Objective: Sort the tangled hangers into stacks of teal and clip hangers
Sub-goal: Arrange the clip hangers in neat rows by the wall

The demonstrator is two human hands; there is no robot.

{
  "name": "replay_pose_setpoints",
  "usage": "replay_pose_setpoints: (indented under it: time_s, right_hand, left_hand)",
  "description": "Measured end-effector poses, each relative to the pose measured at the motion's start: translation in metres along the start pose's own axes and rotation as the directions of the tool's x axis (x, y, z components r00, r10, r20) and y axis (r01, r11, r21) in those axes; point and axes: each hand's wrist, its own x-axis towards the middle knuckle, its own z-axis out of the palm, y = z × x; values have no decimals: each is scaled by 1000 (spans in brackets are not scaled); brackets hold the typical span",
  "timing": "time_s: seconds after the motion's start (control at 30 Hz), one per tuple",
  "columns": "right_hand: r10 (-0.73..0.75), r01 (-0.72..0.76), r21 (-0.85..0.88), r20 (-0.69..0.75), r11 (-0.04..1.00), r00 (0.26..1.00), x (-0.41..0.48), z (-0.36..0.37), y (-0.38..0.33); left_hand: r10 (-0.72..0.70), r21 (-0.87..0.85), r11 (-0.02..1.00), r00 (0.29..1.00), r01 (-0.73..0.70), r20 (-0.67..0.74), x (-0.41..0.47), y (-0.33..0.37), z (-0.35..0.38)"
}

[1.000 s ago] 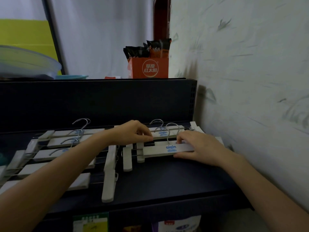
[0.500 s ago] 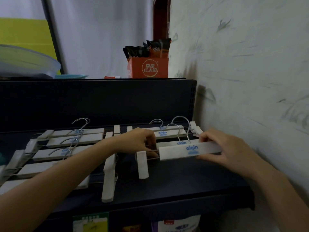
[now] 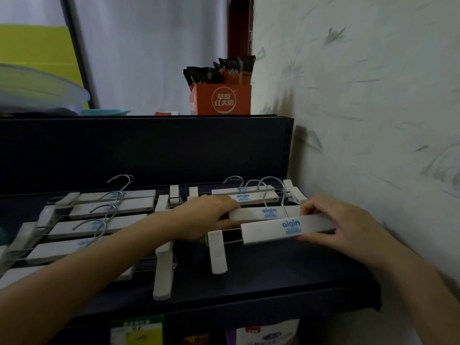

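The right hand [image 3: 348, 225], fingers clamped on the front clip hanger [image 3: 286, 229], has drawn it toward four o'clock, off the right stack [image 3: 249, 195], while the left hand [image 3: 209, 215] lies flat, fingers together, pinning that stack, so it looks nearly untangled.

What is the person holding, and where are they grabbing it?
The right hand holds a white clip hanger by the right end of its bar. The left hand presses on the hangers behind; its grip is unclear.
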Motion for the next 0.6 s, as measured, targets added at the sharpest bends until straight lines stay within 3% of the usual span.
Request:
replay_pose_setpoints:
  time_s: [0.3, 0.47, 0.6]
  right_hand:
    - [-21, 20, 42, 32, 999, 999, 13, 11, 1]
    - [-25, 15, 91, 112, 996, 993, 20, 23, -4]
    - [-41, 23, 111, 165, 994, 985, 22, 35, -8]
  left_hand:
    - [-123, 28, 992, 988, 121, 88, -14, -18, 0]
    - [-80, 174, 981, 996, 83, -25, -14, -16, 2]
    - [-77, 155, 985, 996, 82, -33, -13, -21, 0]
